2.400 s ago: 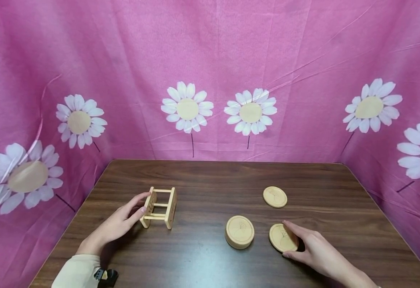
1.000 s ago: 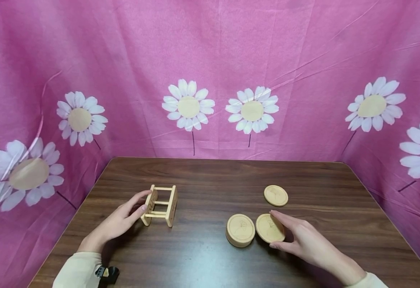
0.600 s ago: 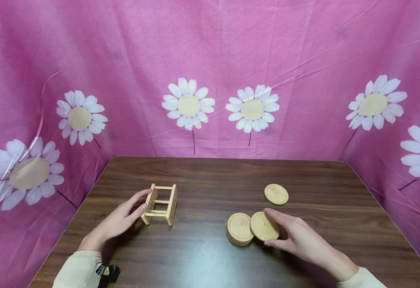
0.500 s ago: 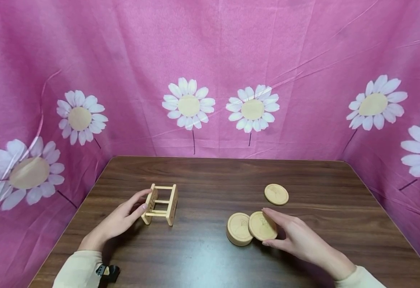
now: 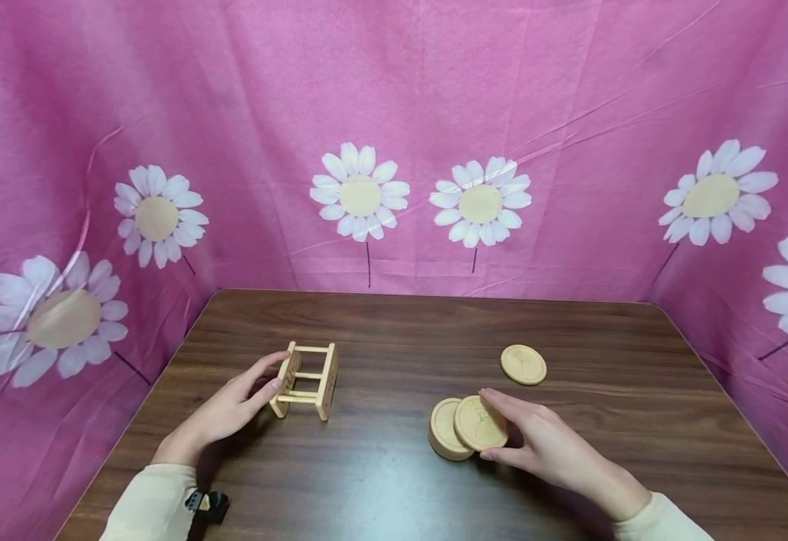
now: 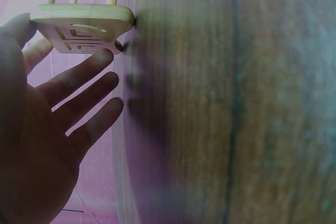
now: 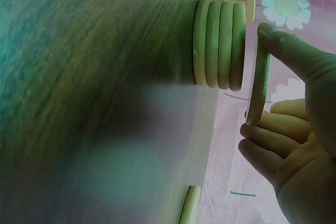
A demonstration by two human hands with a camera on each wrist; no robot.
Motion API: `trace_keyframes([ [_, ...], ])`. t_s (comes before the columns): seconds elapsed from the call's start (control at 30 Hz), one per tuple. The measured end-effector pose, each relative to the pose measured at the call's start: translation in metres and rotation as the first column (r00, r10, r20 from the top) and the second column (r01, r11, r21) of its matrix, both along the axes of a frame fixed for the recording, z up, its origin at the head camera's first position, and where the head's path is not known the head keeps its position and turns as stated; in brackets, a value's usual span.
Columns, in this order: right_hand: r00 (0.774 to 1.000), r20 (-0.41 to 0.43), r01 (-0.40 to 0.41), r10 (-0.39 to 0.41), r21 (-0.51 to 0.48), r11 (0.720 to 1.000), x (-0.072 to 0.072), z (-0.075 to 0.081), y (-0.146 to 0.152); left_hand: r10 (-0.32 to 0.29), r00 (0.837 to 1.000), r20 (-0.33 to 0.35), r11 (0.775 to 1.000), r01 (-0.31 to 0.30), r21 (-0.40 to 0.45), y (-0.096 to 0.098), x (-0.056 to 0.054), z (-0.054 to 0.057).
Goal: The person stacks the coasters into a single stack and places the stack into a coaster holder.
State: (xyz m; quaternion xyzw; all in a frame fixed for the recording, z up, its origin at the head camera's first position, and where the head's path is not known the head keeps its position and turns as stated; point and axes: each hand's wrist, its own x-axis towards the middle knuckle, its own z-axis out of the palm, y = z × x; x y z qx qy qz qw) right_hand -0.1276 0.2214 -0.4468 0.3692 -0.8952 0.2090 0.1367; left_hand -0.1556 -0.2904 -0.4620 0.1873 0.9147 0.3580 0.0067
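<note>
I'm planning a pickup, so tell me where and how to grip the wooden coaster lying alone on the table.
I'd pinch the lone wooden coaster across opposite edges of its rim, coming from above and the right: it is a thin disc lying flat on the table, and the coaster stack stands to its left.

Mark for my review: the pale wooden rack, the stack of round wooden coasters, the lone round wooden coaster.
Pale wooden rack (image 5: 308, 375): head view, on its middle crossbar.
Stack of round wooden coasters (image 7: 225, 45): right wrist view, on a coaster's rim.
Lone round wooden coaster (image 5: 523, 364): head view, on its top face.
</note>
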Motion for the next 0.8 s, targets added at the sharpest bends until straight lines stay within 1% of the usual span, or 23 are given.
trace_keyframes([
  [0.27,1.0,0.029,-0.009,0.009,-0.011,1.0,-0.002,0.0,-0.007,0.013,1.0,0.007,1.0,-0.013,0.001,-0.001,0.0,-0.001],
  [0.5,0.999,0.047,-0.024,0.025,-0.015,1.0,-0.003,0.0,-0.013,0.011,1.0,0.005,1.0,-0.011,0.009,0.0,0.0,-0.002],
  [0.63,0.997,0.073,-0.024,0.025,-0.008,1.0,-0.003,0.0,-0.016,0.007,1.0,0.0,1.0,-0.007,0.005,0.0,0.001,-0.002],
  [0.8,0.996,0.086,-0.026,0.027,-0.004,1.0,-0.003,0.0,-0.019,0.011,1.0,0.001,1.0,-0.011,0.006,0.0,0.0,-0.002],
])
